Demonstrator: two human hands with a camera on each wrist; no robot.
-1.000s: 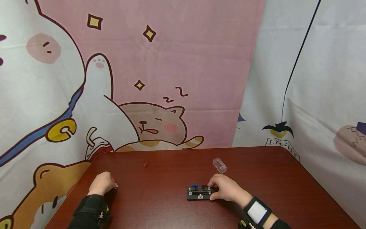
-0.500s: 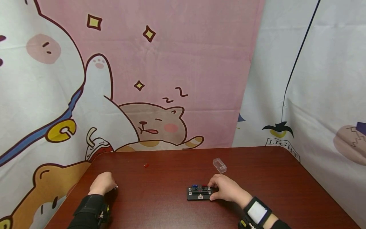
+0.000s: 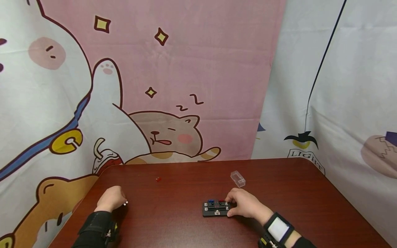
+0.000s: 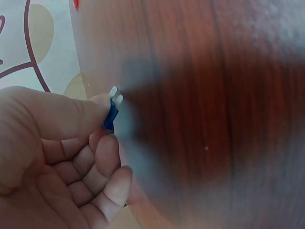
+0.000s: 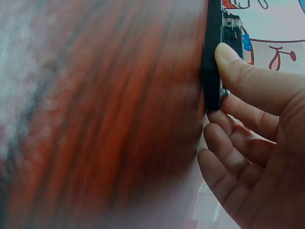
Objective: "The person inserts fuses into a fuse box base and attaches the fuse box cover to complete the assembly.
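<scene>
A cartoon-printed cloth (image 3: pixel 235 75) hangs behind a reddish-brown table (image 3: pixel 173 227). In the head view the two hands are well apart. With the black block (image 3: pixel 214 213) as the centre of the dial, the left hand (image 3: pixel 111 198) is at nine o'clock, the right hand (image 3: pixel 246 204) at three, a clear plastic box (image 3: pixel 238 178) at one and a small red piece (image 3: pixel 158 179) at ten. Blue and red parts show on top of the block. Only pale tips show at the left hand's fingers.

The left wrist view shows what the head view hides: a blue fuse (image 4: pixel 111 114) at nine o'clock, pinched between thumb and forefinger, its two pale prongs pointing between twelve and one. The other fingers curl loosely below, clear of it.

The right wrist view shows the block edge-on at one o'clock. The right thumb presses its near side, with the forefinger partly hidden behind; the remaining fingers bend below its end. A blue part shows beyond the thumb; the clear box is at five o'clock, partly hidden.
</scene>
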